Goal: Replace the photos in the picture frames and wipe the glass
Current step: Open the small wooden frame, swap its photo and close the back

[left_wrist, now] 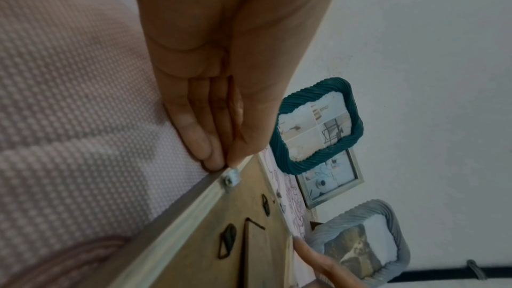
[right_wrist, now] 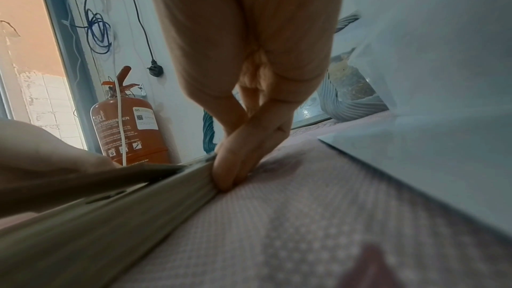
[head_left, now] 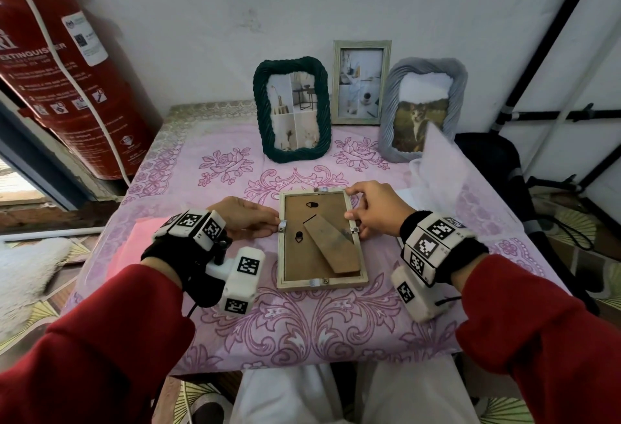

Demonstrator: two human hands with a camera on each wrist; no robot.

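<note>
A pale wooden picture frame (head_left: pixel 322 284) lies face down in the middle of the table, its brown backing and folded stand (head_left: pixel 331 244) facing up. My left hand (head_left: pixel 248 218) lies flat beside the frame's left rail, straight fingertips (left_wrist: pixel 216 157) touching the edge just above a small metal clip (left_wrist: pixel 231 177). My right hand (head_left: pixel 376 212) grips the right rail near the top corner, with the thumb on the rail and curled fingers (right_wrist: pixel 235 168) pressed against the outer edge. The glass side is hidden underneath.
Three framed photos stand at the back: a dark green frame (head_left: pixel 292 109), a slim pale frame (head_left: pixel 361 82) and a grey frame (head_left: pixel 421 111) with a cat photo. A pink cloth (head_left: pixel 134 242) lies left, a clear sheet (head_left: pixel 437 161) right, a fire extinguisher (head_left: pixel 67 70) far left.
</note>
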